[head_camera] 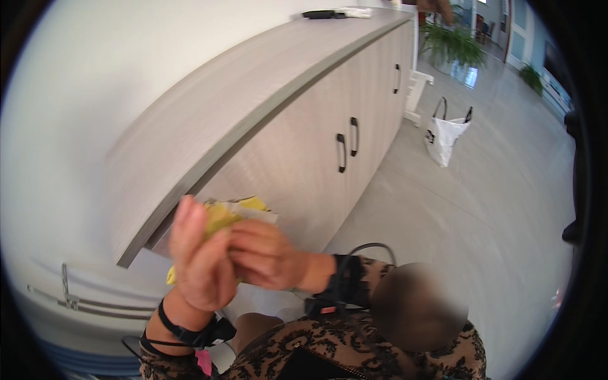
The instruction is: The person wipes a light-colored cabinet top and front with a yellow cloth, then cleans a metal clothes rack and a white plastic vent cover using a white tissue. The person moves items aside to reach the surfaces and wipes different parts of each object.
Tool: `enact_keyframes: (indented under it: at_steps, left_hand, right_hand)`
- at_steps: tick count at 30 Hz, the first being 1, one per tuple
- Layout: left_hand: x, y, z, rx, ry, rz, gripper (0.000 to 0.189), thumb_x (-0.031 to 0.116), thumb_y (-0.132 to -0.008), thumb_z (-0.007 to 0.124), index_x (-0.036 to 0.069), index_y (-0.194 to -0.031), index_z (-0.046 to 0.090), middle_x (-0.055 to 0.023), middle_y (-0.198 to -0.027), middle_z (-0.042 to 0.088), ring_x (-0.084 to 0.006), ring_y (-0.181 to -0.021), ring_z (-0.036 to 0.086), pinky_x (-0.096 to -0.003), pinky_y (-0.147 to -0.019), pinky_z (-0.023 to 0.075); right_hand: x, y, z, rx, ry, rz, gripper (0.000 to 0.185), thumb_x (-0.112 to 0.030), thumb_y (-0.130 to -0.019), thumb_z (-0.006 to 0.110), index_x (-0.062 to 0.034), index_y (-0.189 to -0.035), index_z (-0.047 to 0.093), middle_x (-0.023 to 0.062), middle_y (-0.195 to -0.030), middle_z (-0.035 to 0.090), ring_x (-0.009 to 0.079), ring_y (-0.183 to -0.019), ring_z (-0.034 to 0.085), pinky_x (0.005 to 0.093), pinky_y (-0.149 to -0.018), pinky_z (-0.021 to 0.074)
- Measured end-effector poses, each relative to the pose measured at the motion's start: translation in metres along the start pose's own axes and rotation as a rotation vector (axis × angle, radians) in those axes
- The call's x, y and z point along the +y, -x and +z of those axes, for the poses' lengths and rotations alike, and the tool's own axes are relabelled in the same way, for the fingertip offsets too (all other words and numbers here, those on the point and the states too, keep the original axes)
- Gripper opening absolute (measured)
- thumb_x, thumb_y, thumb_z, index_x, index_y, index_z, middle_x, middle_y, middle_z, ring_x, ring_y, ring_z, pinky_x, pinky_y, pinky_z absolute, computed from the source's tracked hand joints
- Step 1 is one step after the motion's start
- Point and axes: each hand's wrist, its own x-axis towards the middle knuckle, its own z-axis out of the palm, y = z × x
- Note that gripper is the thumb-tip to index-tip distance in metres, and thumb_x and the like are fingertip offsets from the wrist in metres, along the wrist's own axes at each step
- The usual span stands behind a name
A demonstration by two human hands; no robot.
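Observation:
My left hand [202,261] is raised, blurred, with its fingers pointing up beside a crumpled yellow cloth or wrapper [222,216]. My right hand [266,254] has its fingers curled around the yellow piece, pressed close against my left hand. Pale grey parts show along the upper edge of the yellow piece, and a bit of yellow peeks out left of my left wrist. How far my left fingers grip it is hidden. Both hands are in front of the near end of a pale wood-grain cabinet [285,156].
Black handles [341,153] stick out from the cabinet doors. A black object [324,14] and a white item [356,12] lie on the cabinet's far top. On the tiled floor stands a white bag [445,137] with dark handles. Farther back are a white slatted unit [418,92] and green plants [453,45].

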Motion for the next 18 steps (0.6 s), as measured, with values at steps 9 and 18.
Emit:
enact_keyframes:
  at_steps: [9, 18]
  left_hand:
    - [0.015, -0.007, -0.051, -0.310, -0.137, -0.091, 0.033, 0.019, -0.094, 0.053, 0.001, -0.122, 0.055, -0.0233, -0.135, 0.052, -0.0476, -0.128, 0.046, -0.0566, -0.106, 0.0365]
    - [-0.008, -0.021, -0.082, -0.192, -0.577, -0.131, 0.037, 0.018, -0.100, 0.045, -0.002, -0.131, 0.051, -0.0253, -0.140, 0.048, -0.0471, -0.131, 0.044, -0.0569, -0.107, 0.0344]
  right_hand:
    - [-0.012, -0.009, 0.047, 0.086, 0.340, 0.014, 0.041, -0.020, -0.086, 0.062, -0.0137, -0.126, 0.057, 0.0093, -0.142, 0.050, 0.0271, -0.133, 0.045, 0.0490, -0.111, 0.0301]
    - [0.117, -0.038, -0.082, 0.404, 0.713, 0.026, 0.036, -0.004, -0.086, 0.059, -0.0064, -0.121, 0.056, 0.0176, -0.135, 0.052, 0.0378, -0.127, 0.048, 0.0496, -0.106, 0.0365]
